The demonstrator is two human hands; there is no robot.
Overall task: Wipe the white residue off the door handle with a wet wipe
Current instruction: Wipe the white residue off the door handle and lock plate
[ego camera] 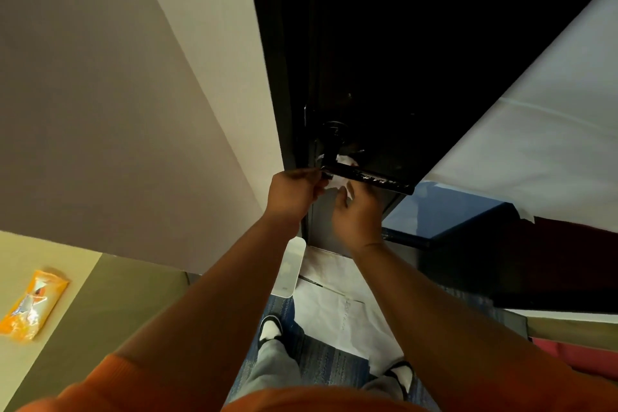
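A black lever door handle (374, 179) sticks out from a dark door, with white flecks of residue along its right half. A white wet wipe (341, 174) is wrapped around the handle near its pivot end. My left hand (294, 192) pinches the wipe's left end just below the handle. My right hand (356, 211) grips the wipe's lower right end from underneath. Both hands are shut on the wipe, and part of it is hidden behind the handle.
An orange wet-wipe packet (31, 304) lies on a beige surface at the lower left. A pale wall (133, 110) stands left of the door. White paper (334, 308) covers the floor below, near my shoes. A white sheet (535, 144) hangs at right.
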